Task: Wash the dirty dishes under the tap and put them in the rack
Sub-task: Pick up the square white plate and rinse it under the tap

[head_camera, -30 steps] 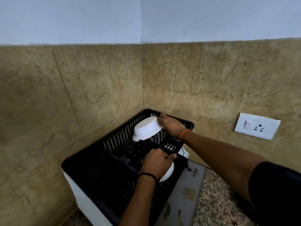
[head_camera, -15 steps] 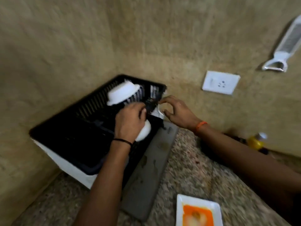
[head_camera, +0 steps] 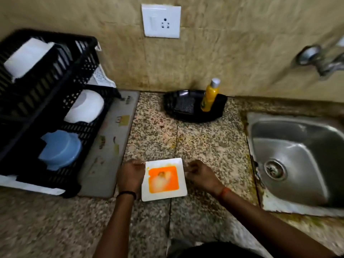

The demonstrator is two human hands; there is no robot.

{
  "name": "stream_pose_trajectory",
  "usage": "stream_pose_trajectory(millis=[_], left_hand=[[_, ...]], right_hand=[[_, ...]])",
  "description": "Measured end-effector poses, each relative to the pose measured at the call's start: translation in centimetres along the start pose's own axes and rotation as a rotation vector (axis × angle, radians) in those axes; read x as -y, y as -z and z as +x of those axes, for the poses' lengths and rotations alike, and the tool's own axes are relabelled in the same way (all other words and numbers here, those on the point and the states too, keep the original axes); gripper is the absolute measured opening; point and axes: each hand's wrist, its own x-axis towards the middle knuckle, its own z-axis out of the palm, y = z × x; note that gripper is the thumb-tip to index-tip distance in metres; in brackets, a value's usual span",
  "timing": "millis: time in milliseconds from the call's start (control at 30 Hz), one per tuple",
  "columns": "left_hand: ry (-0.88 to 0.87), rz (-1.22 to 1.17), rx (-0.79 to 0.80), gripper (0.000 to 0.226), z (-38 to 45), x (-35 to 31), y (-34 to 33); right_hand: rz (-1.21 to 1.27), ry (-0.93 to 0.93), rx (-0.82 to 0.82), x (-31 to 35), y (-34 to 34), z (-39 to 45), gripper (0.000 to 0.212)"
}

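Note:
A square white plate [head_camera: 163, 179] smeared with orange sauce lies on the speckled counter, close to me. My left hand [head_camera: 130, 176] curls around its left edge. At the plate's upper right corner, my right hand [head_camera: 201, 177] has its fingers pinched on the rim. The black dish rack [head_camera: 87, 60] stands at the left and holds two white bowls [head_camera: 28, 56] [head_camera: 85, 107] and a blue bowl [head_camera: 59, 149]. The steel sink [head_camera: 297, 155] is at the right, with the tap [head_camera: 323, 60] on the wall above it.
A black tray [head_camera: 216, 112] against the wall holds a scrub pad [head_camera: 184, 105] and a yellow bottle [head_camera: 210, 95]. A grey mat [head_camera: 111, 146] lies under the rack's right side. A wall socket [head_camera: 161, 21] sits above the counter.
Both hands have left the rack, where they set white bowls, and come down to the dirty plate on the counter. My view has swung right and down, bringing the sink and tap into sight.

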Motion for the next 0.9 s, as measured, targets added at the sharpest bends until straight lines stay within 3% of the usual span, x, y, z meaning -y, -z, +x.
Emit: stream_pose_trajectory(millis=[100, 367, 600, 900], left_hand=[[0.077, -0.047, 0.027, 0.026, -1.1, -0.6, -0.9], [0.157, -0.34, 0.037, 0.025, -2.2, -2.9, -2.1], [0.272, -0.856, 0.289, 0.022, -3.3, -11.9, -5.7], [0.187, -1.184, 0.633, 0.044, -6.6, -29.0, -14.2]], right_hand=[[0.137, -0.062, 0.069, -0.5, -0.7, -0.4, 0.033], [0.152, 0.057, 0.026, -1.5, 2.0, -0.6, 0.014], [0.412, 0.04, -0.049, -5.3, 13.4, -1.5, 0.008], [0.541, 0.06, -0.196, -13.9, 29.2, -3.2, 0.008]])
